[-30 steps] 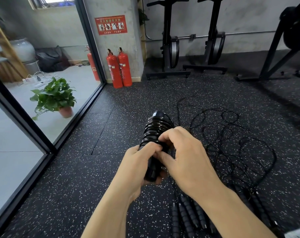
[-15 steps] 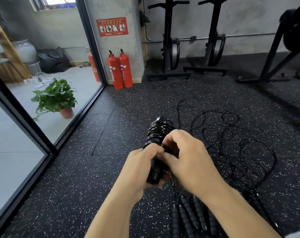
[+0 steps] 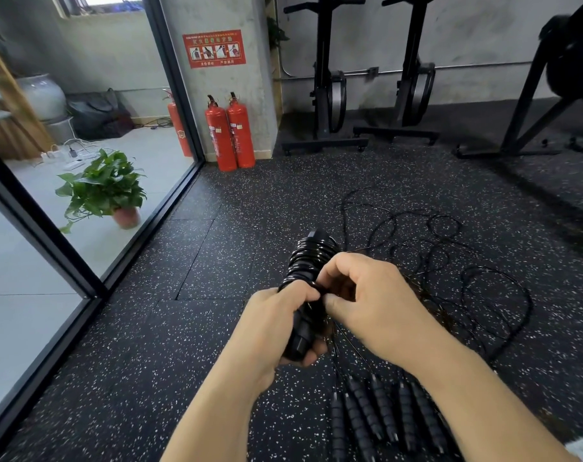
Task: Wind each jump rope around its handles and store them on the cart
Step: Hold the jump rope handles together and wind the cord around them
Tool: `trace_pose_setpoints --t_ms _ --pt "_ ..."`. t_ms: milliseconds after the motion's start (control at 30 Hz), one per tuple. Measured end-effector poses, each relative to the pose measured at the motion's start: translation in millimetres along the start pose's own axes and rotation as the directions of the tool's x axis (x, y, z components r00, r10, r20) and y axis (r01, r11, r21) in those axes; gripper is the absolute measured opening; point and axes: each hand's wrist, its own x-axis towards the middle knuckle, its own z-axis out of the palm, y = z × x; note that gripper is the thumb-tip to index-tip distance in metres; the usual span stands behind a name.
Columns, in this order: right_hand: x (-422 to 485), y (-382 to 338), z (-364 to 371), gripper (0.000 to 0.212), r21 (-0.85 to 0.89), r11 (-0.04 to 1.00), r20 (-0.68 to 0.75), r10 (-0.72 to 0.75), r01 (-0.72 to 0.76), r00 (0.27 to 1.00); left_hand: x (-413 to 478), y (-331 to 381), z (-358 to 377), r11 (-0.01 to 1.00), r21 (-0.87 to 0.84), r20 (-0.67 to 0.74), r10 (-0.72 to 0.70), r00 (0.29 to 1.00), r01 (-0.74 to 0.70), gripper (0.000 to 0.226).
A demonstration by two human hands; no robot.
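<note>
Bundle: the wound jump rope [image 3: 312, 258] was held above the rubber floor [image 3: 183, 328], its long axis tilted up and away from the person, with coils covering its upper part.
Left hand: the left hand [image 3: 273, 325] gripped the handles' lower end, fingers curled tightly round them.
Right hand: the right hand [image 3: 373, 301] sat just right of the bundle's middle, thumb and forefinger narrowly pinched at the lowest coil; the cord's end itself was hidden.
Deciding relation: the pinch met the bundle where both hands touched, so securing the end would likely fall to the right hand.
Remaining: loose ropes [image 3: 450, 261] lay tangled on the floor to the right, and spare handles [image 3: 383, 415] lay side by side below the hands.
Cart: not identifiable.
</note>
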Motion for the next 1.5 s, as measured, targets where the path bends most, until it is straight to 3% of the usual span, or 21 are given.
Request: trace_pose_setpoints --t_ms 267,467,733,833,1067,1167,1333,1500 --pt "-7.5 -4.5 12.4 0.012 -0.191 0.975 -0.213 -0.156 0.115 0.965 -0.5 4.4 11.4 0.996 -0.013 -0.046 0.083 0.996 -0.083 0.016" --pt "-11.0 -4.6 2.1 0.02 0.012 0.993 -0.145 -0.118 0.121 0.982 -2.7 5.5 11.1 0.99 -0.12 -0.058 0.07 0.996 -0.077 0.02" --pt "-12.2 -4.0 13.0 0.008 -0.262 0.95 -0.355 -0.257 0.168 0.899 -4.4 11.8 17.6 0.984 -0.154 -0.032 0.089 0.996 -0.093 0.025" --pt "-11.6 -3.5 16.3 0.01 -0.283 0.935 -0.365 -0.311 0.214 0.877 -5.4 12.6 17.2 0.983 -0.155 -0.035 0.096 0.995 -0.1 0.034" --pt "-13.4 -4.9 20.8 0.011 -0.299 0.932 -0.437 -0.323 0.203 0.839 -3.6 12.4 16.0 0.981 -0.151 -0.034 0.114 0.993 -0.118 0.025" --pt "-12.4 -4.2 20.0 0.012 -0.294 0.937 -0.43 -0.305 0.188 0.85 -4.0 12.3 13.9 0.984 -0.131 -0.023 0.117 0.993 -0.119 0.02" --pt "-7.3 3.4 4.0 0.023 -0.072 0.969 -0.255 -0.249 0.238 0.934 -3.3 11.9 5.9 0.989 -0.112 0.008 0.098 0.995 -0.097 0.023" --pt "-5.1 3.6 -3.2 0.024 -0.224 0.938 -0.206 -0.311 0.265 0.928 -0.5 10.1 3.5 0.996 -0.063 0.048 0.072 0.996 -0.069 0.02"
